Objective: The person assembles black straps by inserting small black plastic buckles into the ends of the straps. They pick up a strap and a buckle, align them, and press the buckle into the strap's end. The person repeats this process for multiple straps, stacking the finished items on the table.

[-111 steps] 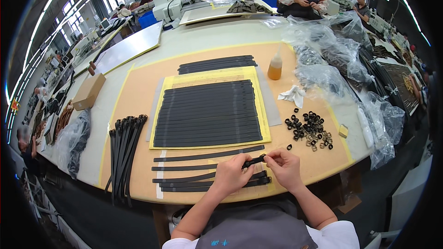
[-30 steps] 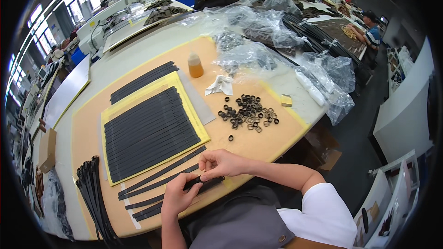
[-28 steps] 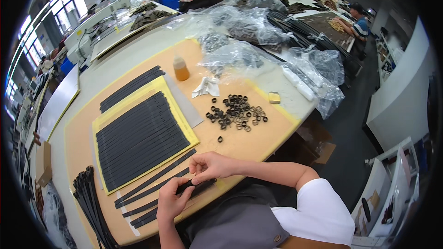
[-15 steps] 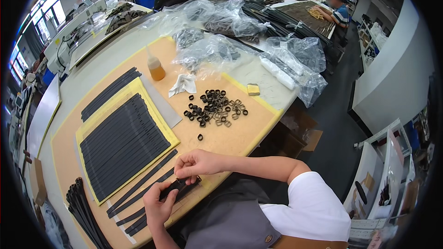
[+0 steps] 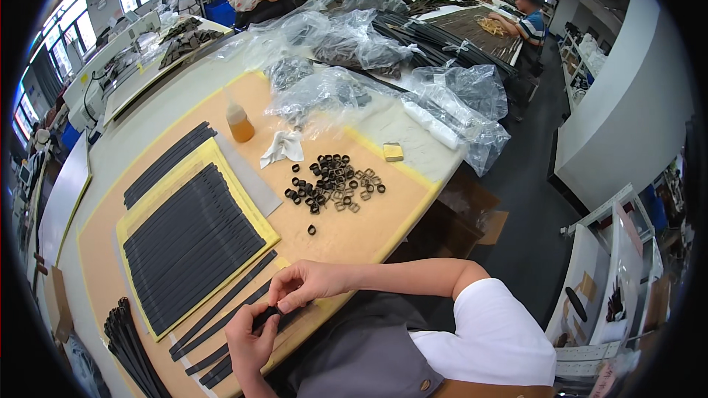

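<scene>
Close to the table's near edge, my left hand (image 5: 249, 333) grips a black strap (image 5: 264, 317) between thumb and fingers. My right hand (image 5: 306, 282) pinches at the same strap from above, its fingertips almost meeting the left thumb. Its fingers cover part of the strap, so whether a loop or buckle sits there cannot be seen. Several loose black straps (image 5: 221, 309) lie beside my hands. Beyond them is a pile of small black loops (image 5: 322, 177) mixed with metal buckles (image 5: 361, 183); one black loop (image 5: 311, 230) lies apart, nearer my right hand.
A yellow-edged board (image 5: 274, 239) carries a row of black straps. A strap bundle (image 5: 127, 339) lies at the near left. Farther off are a bottle of amber liquid (image 5: 240, 127), a white cloth (image 5: 283, 147), a yellow block (image 5: 392, 152) and plastic bags (image 5: 354, 37). Other people work beyond.
The view has shifted slightly, so the table's things sit a little lower and left. My hands have drawn closer together around the strap, and less of it shows between them.
</scene>
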A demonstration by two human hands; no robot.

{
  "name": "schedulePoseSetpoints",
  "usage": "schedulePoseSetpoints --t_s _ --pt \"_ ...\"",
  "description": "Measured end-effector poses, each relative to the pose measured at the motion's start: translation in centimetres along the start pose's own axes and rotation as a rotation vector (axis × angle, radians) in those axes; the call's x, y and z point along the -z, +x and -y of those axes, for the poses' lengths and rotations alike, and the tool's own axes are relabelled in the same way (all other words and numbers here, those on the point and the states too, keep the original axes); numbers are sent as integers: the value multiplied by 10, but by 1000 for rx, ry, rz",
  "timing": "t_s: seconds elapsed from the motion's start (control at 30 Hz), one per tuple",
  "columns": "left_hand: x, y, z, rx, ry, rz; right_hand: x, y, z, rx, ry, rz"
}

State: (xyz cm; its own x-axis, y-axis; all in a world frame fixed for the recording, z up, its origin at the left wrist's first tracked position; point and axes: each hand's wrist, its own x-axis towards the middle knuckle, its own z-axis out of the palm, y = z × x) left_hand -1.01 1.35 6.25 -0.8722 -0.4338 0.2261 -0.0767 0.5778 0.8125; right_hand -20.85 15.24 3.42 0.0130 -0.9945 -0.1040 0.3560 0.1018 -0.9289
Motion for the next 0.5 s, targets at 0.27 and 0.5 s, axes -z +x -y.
schedulePoseSetpoints --t_s 0.27,0.5 --pt "-5 4 1 -53 58 79 -8 7 14 -244 -125 -25" --pt "-3 6 -3 -114 88 51 -17 14 16 -269 -276 -107"
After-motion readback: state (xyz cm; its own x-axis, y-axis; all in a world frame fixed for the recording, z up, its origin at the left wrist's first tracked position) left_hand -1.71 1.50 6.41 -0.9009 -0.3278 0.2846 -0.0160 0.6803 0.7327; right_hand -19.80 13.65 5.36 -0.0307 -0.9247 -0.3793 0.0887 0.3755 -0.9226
